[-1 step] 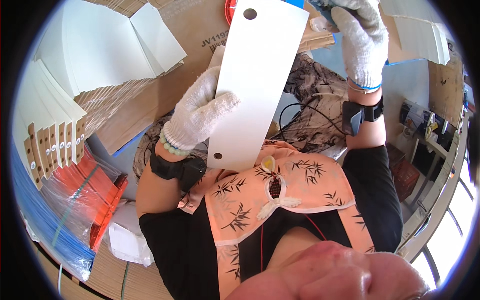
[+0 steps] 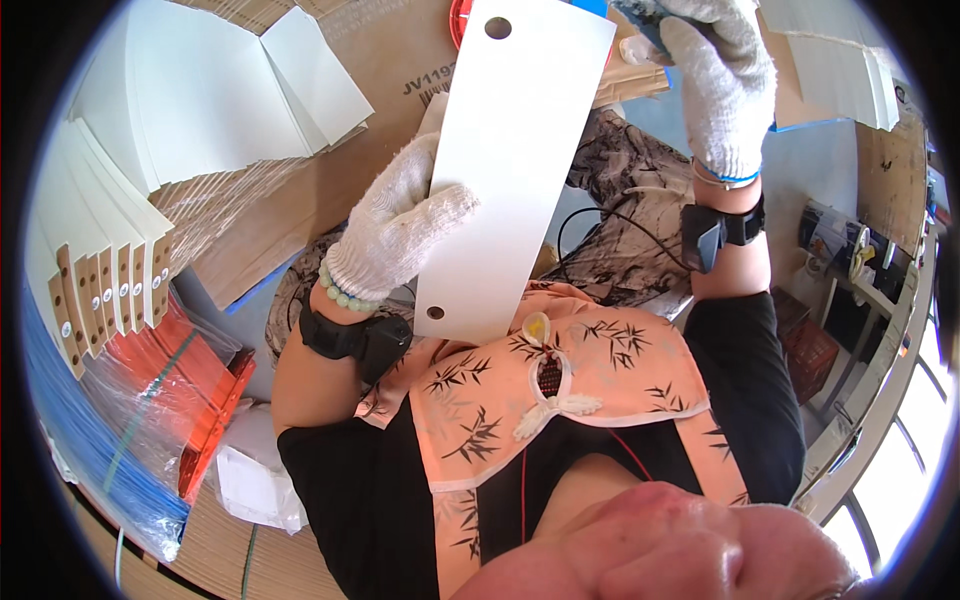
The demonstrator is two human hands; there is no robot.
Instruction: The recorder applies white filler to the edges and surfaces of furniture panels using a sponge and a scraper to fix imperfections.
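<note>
Head view: left hand clasps white panel by left edge; right hand, off panel's upper right, curls round bluish item. Best kept steady, unbent.

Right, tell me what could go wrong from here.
Only the left hand visibly grips the white panel with two round holes, at one long edge, so it might swivel or slip. The black cable loops over the lap toward the black wrist device; if it snags, it could tug the right hand.
</note>
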